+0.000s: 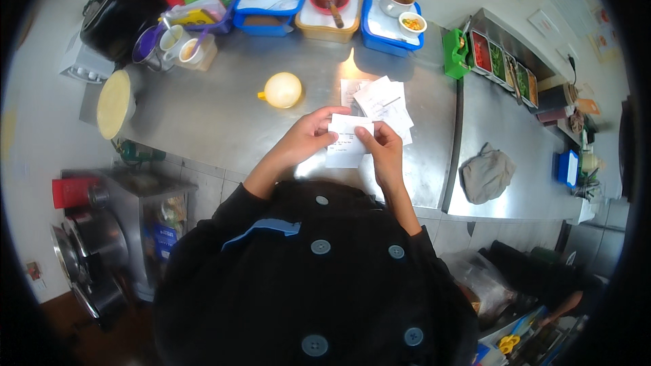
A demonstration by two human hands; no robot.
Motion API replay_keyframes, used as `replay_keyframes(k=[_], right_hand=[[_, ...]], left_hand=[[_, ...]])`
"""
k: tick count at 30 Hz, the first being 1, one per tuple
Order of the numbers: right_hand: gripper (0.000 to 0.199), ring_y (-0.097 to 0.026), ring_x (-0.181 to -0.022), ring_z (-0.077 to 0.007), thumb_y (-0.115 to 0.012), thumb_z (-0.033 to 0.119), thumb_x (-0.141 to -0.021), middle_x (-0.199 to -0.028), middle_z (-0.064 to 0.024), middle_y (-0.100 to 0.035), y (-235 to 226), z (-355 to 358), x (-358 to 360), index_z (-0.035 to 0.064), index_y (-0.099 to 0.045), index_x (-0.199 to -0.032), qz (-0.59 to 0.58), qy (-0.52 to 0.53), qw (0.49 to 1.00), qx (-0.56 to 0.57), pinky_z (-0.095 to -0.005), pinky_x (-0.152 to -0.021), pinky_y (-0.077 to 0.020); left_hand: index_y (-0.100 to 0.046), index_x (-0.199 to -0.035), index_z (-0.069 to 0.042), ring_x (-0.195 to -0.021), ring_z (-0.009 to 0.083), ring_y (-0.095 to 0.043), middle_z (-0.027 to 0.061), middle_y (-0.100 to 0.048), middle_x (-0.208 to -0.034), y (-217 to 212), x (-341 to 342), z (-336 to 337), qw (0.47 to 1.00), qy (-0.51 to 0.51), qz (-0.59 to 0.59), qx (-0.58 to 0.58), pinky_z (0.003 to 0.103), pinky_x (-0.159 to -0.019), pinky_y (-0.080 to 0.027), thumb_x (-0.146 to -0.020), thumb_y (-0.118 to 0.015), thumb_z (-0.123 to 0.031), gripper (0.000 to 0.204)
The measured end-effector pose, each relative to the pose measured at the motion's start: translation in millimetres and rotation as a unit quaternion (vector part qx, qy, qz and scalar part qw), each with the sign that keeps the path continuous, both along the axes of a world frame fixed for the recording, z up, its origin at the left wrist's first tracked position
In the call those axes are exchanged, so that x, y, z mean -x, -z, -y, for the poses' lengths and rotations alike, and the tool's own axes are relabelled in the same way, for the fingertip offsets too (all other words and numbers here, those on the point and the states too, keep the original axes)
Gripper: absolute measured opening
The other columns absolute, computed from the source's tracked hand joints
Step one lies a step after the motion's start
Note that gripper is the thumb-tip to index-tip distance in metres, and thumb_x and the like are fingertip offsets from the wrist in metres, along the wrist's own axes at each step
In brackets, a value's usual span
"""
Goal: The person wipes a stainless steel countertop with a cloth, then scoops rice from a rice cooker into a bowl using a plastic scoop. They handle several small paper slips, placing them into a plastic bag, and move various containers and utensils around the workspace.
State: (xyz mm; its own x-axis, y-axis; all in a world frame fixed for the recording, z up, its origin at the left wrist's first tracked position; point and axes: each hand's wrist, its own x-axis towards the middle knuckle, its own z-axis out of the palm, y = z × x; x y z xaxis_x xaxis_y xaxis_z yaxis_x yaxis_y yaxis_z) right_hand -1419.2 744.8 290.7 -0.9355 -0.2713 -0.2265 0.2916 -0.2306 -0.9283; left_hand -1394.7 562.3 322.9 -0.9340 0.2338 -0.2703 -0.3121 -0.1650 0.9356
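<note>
Brushed steel tabletop (224, 112) gleams below both hands: left hand (308, 137) and right hand (381, 149) pinch a thin white paper slip (347, 141) between closed fingers, its long axis running near-to-far, above loose receipts (383, 102).

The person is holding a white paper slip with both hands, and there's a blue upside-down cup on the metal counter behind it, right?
Nearly. The head view shows both hands, left and right, holding the white paper slip, but the upside-down cup on the metal counter is yellow, not blue.
</note>
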Motion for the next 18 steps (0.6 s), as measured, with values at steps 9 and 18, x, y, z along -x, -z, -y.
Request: replay_keyframes(k=[9,18], right_hand=[[0.015,-0.057,-0.071,-0.0062,-0.069,0.011,-0.085,-0.080,-0.0032,-0.066,-23,-60,15,-0.0029,-0.066,-0.091,-0.078,0.062,0.993,-0.069,-0.0204,-0.063,-0.0443],[0.017,-0.058,-0.079,-0.0084,-0.067,0.006,-0.085,-0.087,-0.0054,-0.066,-28,-136,51,-0.0034,-0.067,-0.099,-0.131,0.157,0.978,-0.028,-0.0214,-0.072,-0.0446]], left_hand=[[-0.056,-0.117,0.003,-0.088,0.0106,-0.063,0.0087,-0.067,-0.101,-2,38,-51,0.998,0.052,-0.012,-0.024,0.024,-0.075,-0.050,-0.088,-0.063,-0.004,0.031],[-0.061,-0.100,0.000,-0.082,0.0095,-0.063,0.0071,-0.069,-0.090,-25,99,-131,0.996,-0.011,-0.065,0.065,0.023,-0.067,-0.050,-0.088,-0.065,-0.009,0.015]])
